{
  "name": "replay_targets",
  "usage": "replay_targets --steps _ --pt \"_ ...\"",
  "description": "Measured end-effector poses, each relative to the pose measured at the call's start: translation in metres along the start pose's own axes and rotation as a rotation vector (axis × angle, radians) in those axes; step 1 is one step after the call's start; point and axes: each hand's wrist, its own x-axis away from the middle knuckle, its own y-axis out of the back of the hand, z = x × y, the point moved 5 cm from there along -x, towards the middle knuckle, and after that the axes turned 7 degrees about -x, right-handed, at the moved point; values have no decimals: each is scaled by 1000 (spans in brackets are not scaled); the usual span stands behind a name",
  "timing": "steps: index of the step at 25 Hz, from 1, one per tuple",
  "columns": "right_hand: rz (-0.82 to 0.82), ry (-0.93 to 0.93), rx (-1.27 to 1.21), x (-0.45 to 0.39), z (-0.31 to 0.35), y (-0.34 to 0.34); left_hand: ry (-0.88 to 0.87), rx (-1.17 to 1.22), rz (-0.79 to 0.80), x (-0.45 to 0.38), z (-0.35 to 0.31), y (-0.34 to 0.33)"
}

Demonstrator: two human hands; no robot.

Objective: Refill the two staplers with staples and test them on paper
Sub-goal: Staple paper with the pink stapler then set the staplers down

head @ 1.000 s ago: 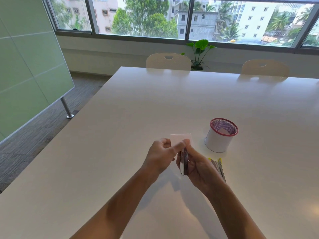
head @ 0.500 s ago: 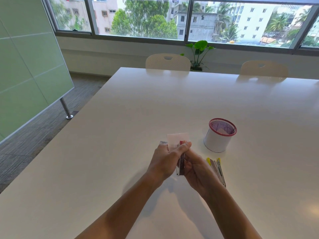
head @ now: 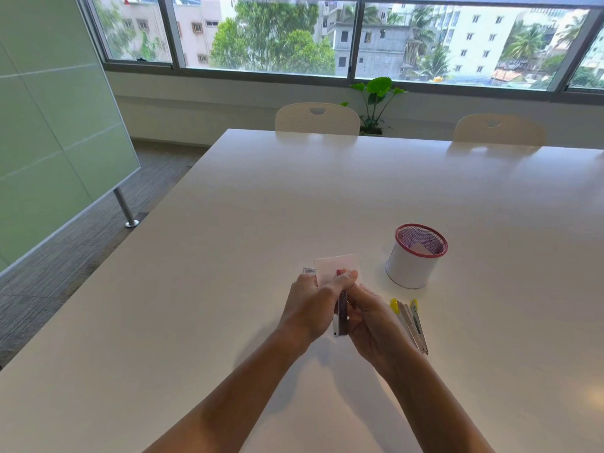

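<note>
Both my hands meet over the near middle of the white table. My right hand grips a small red and silver stapler, held on edge. A small white sheet of paper sticks up beyond the stapler's red tip, and my left hand pinches it there with the thumb on top. A second stapler, yellow-tipped and opened flat, lies on the table just right of my right hand. A small staple box peeks out behind my left hand.
A white mesh cup with a red rim stands to the right beyond my hands. Two pale chairs and a potted plant line the table's far edge. A green glass board stands on the left.
The stapler and both hands have shifted slightly. The red tip now shows against the paper, and the staple box has come into sight behind my left hand.
</note>
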Motion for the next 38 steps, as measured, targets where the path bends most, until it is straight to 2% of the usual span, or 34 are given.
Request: replay_targets --steps 5,8,11,14,18,22,24,26,29,31,38 --pt "9 -16 13 2 2 0 9 -36 28 1 0 -1" --pt "49 -11 74 2 6 1 26 21 59 1 0 -1" --pt "37 -40 148 6 12 5 34 109 -10 2 -5 3" --pt "-31 -72 184 6 20 14 32 117 -83 1 -10 8" --pt "-239 -49 136 4 37 38 57 214 -110 2 -13 11" --pt "-295 1 141 6 60 64 82 267 -124 2 -13 12" --pt "-325 50 235 10 72 78 84 279 -127 2 -12 12" --pt "-429 123 410 15 85 92 80 289 -128 2 -12 13" --pt "-667 190 876 24 103 114 70 292 -114 -1 -9 12" --pt "-754 197 1102 26 108 121 69 287 -112 -2 -8 12" --pt "-794 107 1281 16 98 132 66 301 -67 -2 -7 7"
